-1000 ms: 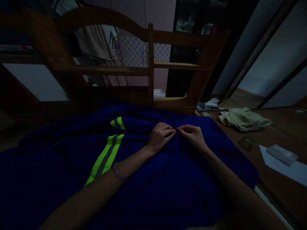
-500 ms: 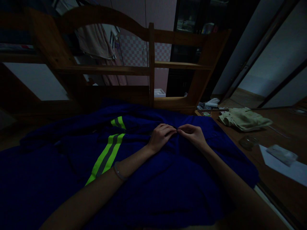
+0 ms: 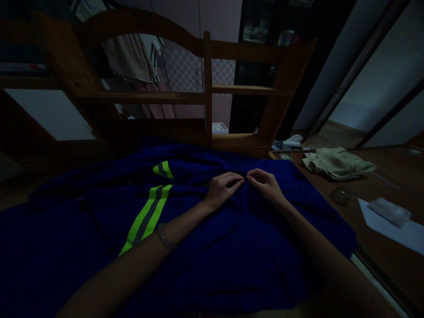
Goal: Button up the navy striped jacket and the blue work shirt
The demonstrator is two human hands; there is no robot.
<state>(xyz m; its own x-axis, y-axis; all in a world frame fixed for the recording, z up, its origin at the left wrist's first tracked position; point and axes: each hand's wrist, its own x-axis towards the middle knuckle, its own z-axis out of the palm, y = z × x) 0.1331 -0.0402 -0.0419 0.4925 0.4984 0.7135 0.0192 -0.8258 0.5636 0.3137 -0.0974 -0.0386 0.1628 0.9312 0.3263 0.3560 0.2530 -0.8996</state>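
A dark blue work garment (image 3: 205, 247) with a yellow-green reflective stripe (image 3: 145, 218) lies spread over the surface in front of me. My left hand (image 3: 221, 190) and my right hand (image 3: 266, 185) meet at its far middle. Both pinch the blue cloth between curled fingertips, which almost touch. What small part of the garment sits between the fingers is too dark to make out. A bracelet (image 3: 163, 237) rings my left wrist.
A wooden headboard with shelves (image 3: 208, 92) stands behind the garment. To the right on the wooden floor lie a folded beige cloth (image 3: 336, 162), a small glass dish (image 3: 342, 194), a white sheet (image 3: 394, 227) with a clear packet (image 3: 386, 211) on it.
The fingers of my left hand have stretched out a little toward the right hand. Both hands stay at the same spot on the garment.
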